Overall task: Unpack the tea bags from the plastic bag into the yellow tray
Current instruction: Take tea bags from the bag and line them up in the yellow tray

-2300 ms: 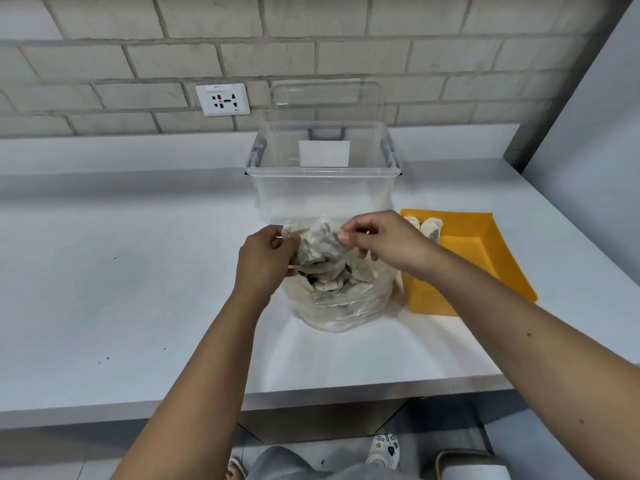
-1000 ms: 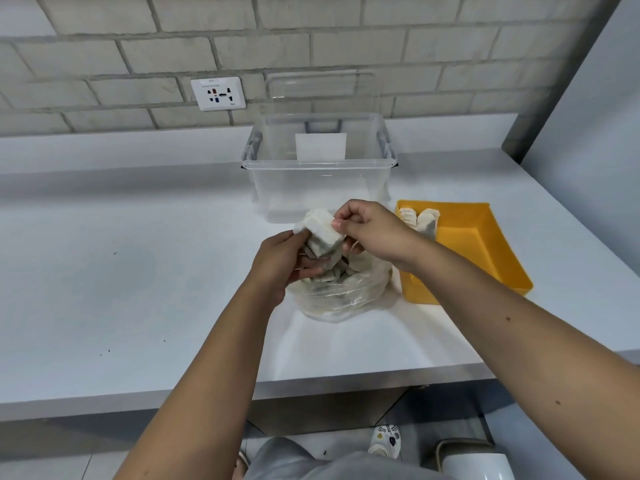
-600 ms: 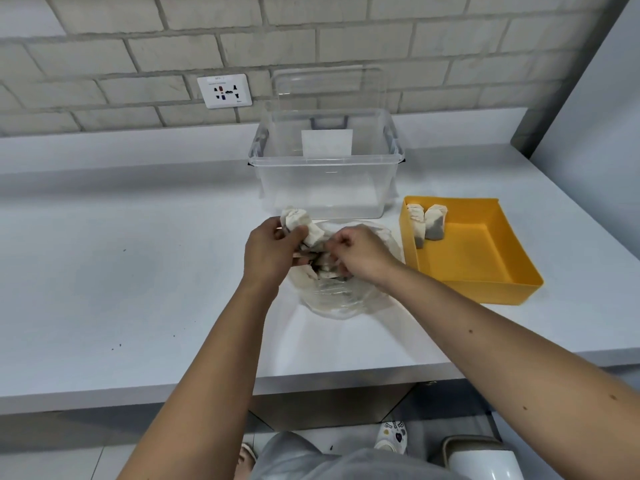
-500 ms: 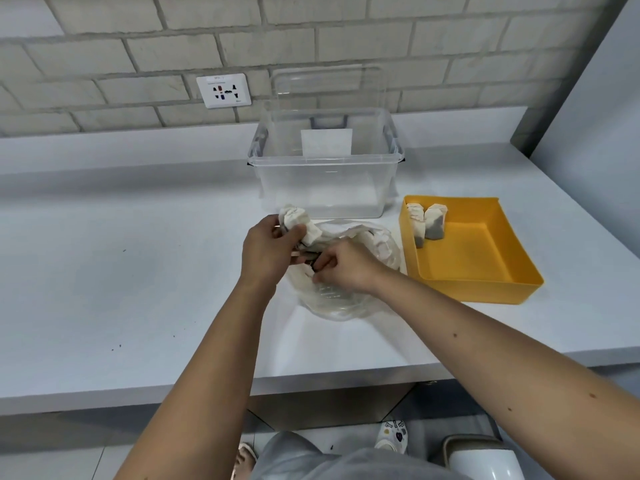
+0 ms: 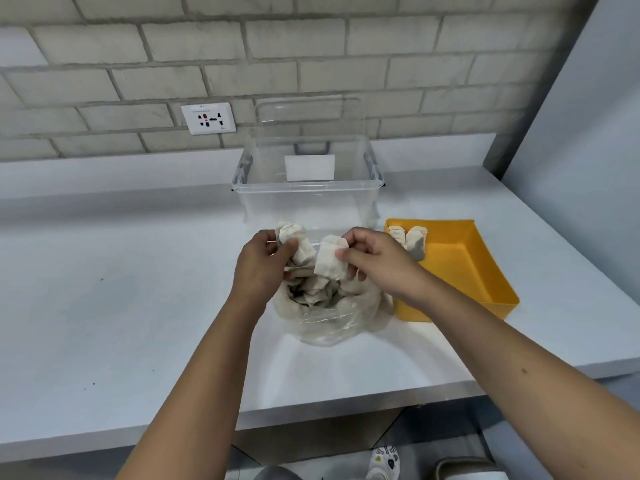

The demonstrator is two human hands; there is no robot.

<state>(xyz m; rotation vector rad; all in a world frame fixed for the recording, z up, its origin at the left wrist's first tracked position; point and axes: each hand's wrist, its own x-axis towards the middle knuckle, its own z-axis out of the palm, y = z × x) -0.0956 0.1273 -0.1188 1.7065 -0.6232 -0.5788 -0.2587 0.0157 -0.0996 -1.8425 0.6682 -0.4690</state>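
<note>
Pinching 1 tea bag [image 5: 330, 261] w/ R hand [image 5: 377, 265], thumb + fingers, just above plastic bag [image 5: 329, 320]. L hand [image 5: 259, 268] grips a clump of tea bags [image 5: 294, 237] at the bag mouth; no. in clump unclear. White counter [image 5: 121, 306], brick wall [image 5: 311, 46] behind. Widest counter stretch lies L. Yellow tray [image 5: 485, 271] just R of bag, near front edge; 2 standing tea bags [image 5: 408, 242] in its far-L corner. 1 clear bin [image 5: 308, 202] behind.

**Head camera looks forward and down over the counter [image 5: 121, 306]**
I work from this single wide-angle view, worn on the person's head. It faces the brick wall [image 5: 311, 46] and tilts down far enough to catch a shoe [image 5: 384, 460] below the counter edge. It sits close, with forearms entering from the bottom and left hand [image 5: 258, 268] and right hand [image 5: 377, 265] meeting mid-frame.
</note>
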